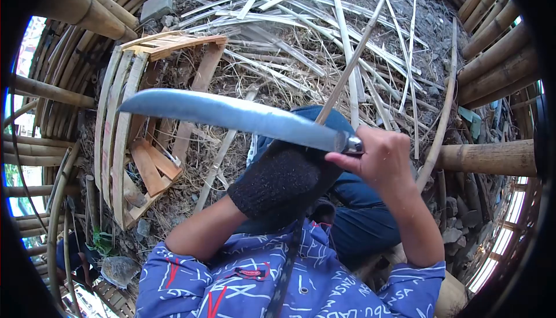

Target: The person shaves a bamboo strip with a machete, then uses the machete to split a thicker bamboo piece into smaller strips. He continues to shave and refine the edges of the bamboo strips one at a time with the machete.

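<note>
My right hand (pixel 379 153) is closed around the handle of a machete (pixel 231 115). Its long, broad blade points to the left, across and above my left hand. A dark knitted glove covers my left hand (pixel 284 176), which is in front of my body by my knee. A long bamboo strip (pixel 353 57) runs from behind the blade, at my left hand, up and away to the far right. My gloved fingers appear closed on its near end, though the blade hides part of them.
Many split bamboo strips (pixel 301 11) lie scattered over the dirt ground. To my left, a wooden crate (pixel 121 127) stands tilted, with wood pieces inside. Bamboo poles (pixel 486 157) wall both sides. A grey block (pixel 156 6) and a stone (pixel 120 270) rest on the left.
</note>
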`<state>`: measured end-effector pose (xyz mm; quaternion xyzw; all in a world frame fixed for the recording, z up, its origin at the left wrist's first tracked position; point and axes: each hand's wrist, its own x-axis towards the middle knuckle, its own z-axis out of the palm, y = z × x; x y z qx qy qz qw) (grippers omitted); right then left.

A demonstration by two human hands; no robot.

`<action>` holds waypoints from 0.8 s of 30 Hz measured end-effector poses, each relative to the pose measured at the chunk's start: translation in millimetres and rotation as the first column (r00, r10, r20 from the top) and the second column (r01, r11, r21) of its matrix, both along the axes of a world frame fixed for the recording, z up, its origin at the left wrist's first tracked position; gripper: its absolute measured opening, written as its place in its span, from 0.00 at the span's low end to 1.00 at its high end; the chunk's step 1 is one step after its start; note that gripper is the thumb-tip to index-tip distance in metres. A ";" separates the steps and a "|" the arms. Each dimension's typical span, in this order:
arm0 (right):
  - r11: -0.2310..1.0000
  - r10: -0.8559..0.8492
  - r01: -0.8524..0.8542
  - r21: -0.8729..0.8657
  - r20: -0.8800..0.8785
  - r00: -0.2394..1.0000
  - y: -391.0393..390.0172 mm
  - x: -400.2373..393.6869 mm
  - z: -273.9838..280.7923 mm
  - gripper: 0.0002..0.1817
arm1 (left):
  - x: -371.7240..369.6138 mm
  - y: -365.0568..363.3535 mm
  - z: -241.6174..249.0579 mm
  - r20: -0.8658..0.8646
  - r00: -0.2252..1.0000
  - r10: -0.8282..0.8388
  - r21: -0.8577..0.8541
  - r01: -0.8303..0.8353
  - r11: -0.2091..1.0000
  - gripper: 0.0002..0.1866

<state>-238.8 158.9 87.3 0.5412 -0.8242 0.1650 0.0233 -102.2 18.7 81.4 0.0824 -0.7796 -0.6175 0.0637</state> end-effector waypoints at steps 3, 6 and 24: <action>0.988 -0.144 0.143 0.064 0.014 0.989 1.0 -24.8 0.2 0.38 | -1.6 -1.6 10.3 0.269 0.963 -0.023 0.329 -0.069 0.942 0.28; 0.987 -0.135 0.139 0.080 -0.048 0.990 1.4 -37.5 -7.4 0.39 | -4.1 -3.4 15.4 0.371 0.927 -0.060 0.323 -0.068 0.944 0.28; 0.961 -0.267 0.273 0.051 0.441 0.857 8.7 -54.9 -14.1 0.36 | -5.1 4.6 11.0 0.389 0.920 -0.051 0.274 -0.062 0.960 0.11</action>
